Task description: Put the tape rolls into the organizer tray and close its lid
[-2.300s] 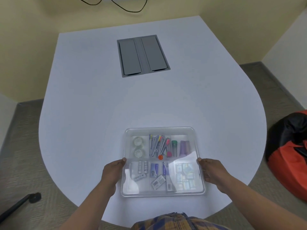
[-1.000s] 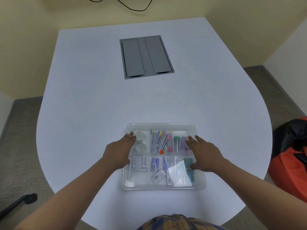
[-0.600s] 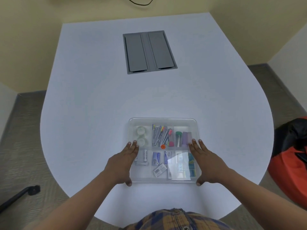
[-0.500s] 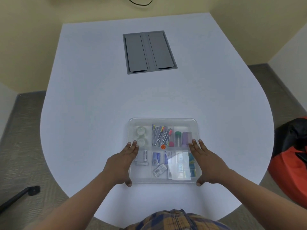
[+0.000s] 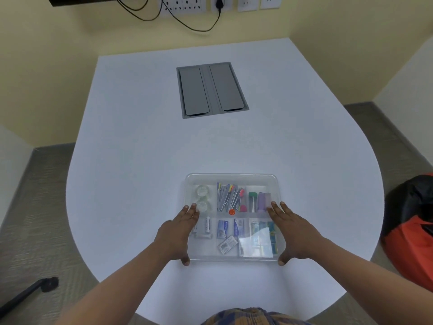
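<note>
A clear plastic organizer tray (image 5: 232, 176) sits on the white table near me, with its transparent lid (image 5: 234, 253) lying over it. Two clear tape rolls (image 5: 202, 197) rest one behind the other in the far left compartment, seen through the lid. My left hand (image 5: 178, 233) lies flat on the lid's left side, thumb at the near edge. On the right side my right hand (image 5: 293, 233) lies flat the same way, its thumb also at the near edge. Pens, batteries and small packets fill the other compartments.
A grey cable hatch (image 5: 212, 89) is set into the table's far middle. Wall sockets with black cables (image 5: 187, 5) are behind the table. A red and black bean bag (image 5: 412, 228) lies on the floor at right, a black bar (image 5: 28, 292) at lower left.
My hands left the tray's sides, went onto the lid, then slid back toward its near edge. Over the last half second they stay put; the camera has tilted up.
</note>
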{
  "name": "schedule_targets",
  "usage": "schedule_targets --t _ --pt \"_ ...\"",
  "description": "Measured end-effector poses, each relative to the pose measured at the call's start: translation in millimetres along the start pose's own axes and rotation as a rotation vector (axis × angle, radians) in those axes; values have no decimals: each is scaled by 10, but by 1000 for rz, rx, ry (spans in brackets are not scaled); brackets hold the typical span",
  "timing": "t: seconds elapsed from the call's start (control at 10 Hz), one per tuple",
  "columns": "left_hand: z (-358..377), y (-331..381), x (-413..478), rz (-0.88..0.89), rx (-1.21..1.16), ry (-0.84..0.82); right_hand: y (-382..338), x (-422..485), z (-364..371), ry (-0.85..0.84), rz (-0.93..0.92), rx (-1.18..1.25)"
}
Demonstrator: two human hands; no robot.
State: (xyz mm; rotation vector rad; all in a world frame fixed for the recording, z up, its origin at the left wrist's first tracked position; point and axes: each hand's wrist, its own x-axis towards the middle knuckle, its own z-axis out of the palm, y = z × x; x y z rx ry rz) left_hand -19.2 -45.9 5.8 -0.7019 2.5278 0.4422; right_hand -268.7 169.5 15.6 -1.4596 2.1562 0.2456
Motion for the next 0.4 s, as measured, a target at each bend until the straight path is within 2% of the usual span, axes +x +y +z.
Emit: schedule_targets --t 0.2,0.3,0.4 --pt "-72 56 5 12 107 -3 -69 -60 -61 -7 -6 44" --pt "-172 99 33 15 19 40 -130 -35 -158 27 -27 113" --pt "-364 183 89 51 -18 238 -220 0 -379 123 -55 102"
